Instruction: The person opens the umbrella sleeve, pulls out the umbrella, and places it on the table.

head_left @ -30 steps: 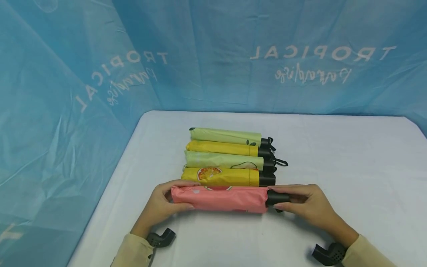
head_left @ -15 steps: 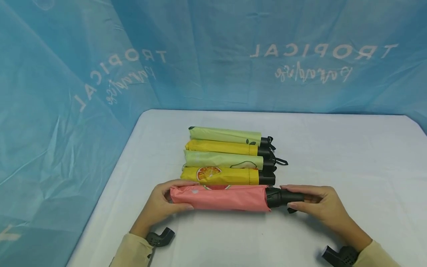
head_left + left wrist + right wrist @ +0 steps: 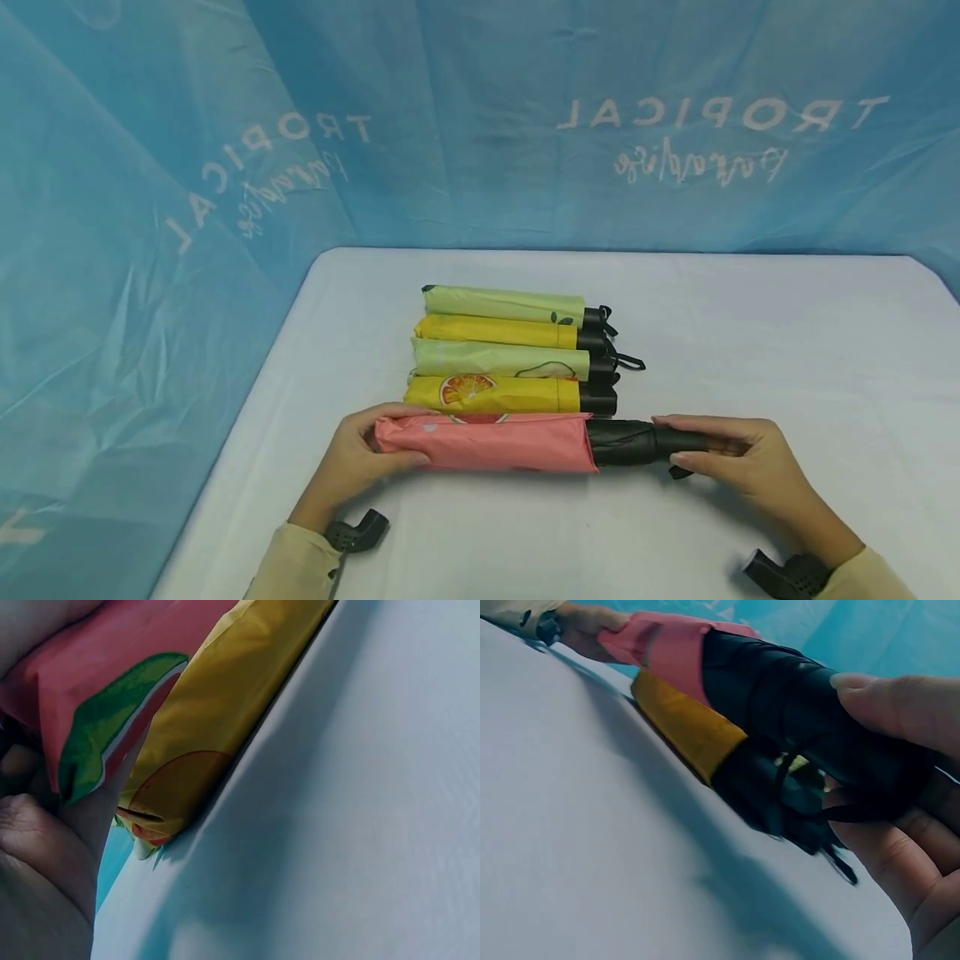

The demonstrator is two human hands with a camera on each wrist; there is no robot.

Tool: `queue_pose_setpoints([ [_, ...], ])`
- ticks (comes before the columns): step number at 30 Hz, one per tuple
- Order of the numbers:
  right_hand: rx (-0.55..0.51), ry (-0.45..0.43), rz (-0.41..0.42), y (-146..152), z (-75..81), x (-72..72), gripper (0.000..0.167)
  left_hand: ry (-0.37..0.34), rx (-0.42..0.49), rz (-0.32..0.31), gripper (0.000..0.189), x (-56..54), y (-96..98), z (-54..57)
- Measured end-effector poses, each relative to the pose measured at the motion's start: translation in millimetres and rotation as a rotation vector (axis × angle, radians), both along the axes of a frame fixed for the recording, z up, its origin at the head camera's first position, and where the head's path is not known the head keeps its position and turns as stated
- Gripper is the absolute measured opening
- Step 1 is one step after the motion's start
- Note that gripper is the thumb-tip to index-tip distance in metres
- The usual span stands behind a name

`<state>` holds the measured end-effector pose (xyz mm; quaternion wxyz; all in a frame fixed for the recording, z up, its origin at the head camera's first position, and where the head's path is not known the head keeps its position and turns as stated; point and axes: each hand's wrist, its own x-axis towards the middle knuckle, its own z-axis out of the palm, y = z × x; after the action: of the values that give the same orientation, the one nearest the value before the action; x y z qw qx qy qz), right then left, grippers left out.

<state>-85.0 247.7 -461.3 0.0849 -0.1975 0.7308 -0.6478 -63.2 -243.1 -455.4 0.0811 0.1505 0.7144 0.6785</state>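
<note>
My left hand (image 3: 358, 457) grips the closed end of a pink umbrella sleeve (image 3: 483, 443) with a watermelon print. From the sleeve's right end sticks a folded black umbrella (image 3: 626, 442), its inner part still covered by the sleeve. My right hand (image 3: 742, 454) pinches the umbrella's handle between thumb and fingers; in the right wrist view a thin black strap loops below it. Just behind lies a yellow sleeved umbrella (image 3: 525, 397) with an orange-slice print. In the left wrist view the sleeve's green-edged print (image 3: 112, 724) bulges beside my palm.
Beyond the yellow one lie a green sleeved umbrella (image 3: 487, 358), another yellow umbrella (image 3: 495, 330) and a second green umbrella (image 3: 502, 304), stacked in a row with black handles to the right. They rest on a white-covered table (image 3: 787, 350); a blue printed curtain (image 3: 480, 167) hangs behind.
My right hand has moved to the right with the handle, drawing a longer stretch of the black umbrella out of the pink sleeve. My left hand has stayed nearly in place, holding the sleeve.
</note>
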Motion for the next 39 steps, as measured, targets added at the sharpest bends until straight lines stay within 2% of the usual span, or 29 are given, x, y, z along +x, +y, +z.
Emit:
queue_pose_setpoints([
  [11, -0.029, -0.037, -0.003, 18.6, 1.8, 0.4, 0.045, -0.008, -0.04, 0.04, 0.052, 1.2, -2.2, -4.1],
  [17, -0.068, 0.02, -0.019, 32.0, -2.4, 7.0, 0.044, 0.015, -0.061, 0.052, 0.048, -0.8, -5.4, -2.9],
  [19, -0.052, 0.03, -0.038, 36.6, -2.7, 10.0, 0.044, 0.02, -0.078, 0.046, 0.046, -1.8, -6.5, -2.5],
  [23, 0.051, -0.004, -0.083, 43.1, 0.2, 15.8, 0.043, 0.015, -0.095, 0.026, 0.043, -3.3, -7.1, -4.2],
  [30, 0.025, -0.008, -0.067, 54.8, 2.0, 20.1, 0.045, -0.017, -0.075, 0.045, 0.037, -2.4, -10.1, -6.5],
  [35, 0.098, -0.014, -0.127, 69.3, 1.3, 23.9, 0.045, -0.022, -0.102, 0.063, 0.038, -3.6, -14.7, -8.4],
  [39, 0.133, 0.015, -0.18, 81.8, -2.6, 25.8, 0.045, -0.044, -0.116, 0.077, 0.039, -3.8, -18.5, -8.2],
])
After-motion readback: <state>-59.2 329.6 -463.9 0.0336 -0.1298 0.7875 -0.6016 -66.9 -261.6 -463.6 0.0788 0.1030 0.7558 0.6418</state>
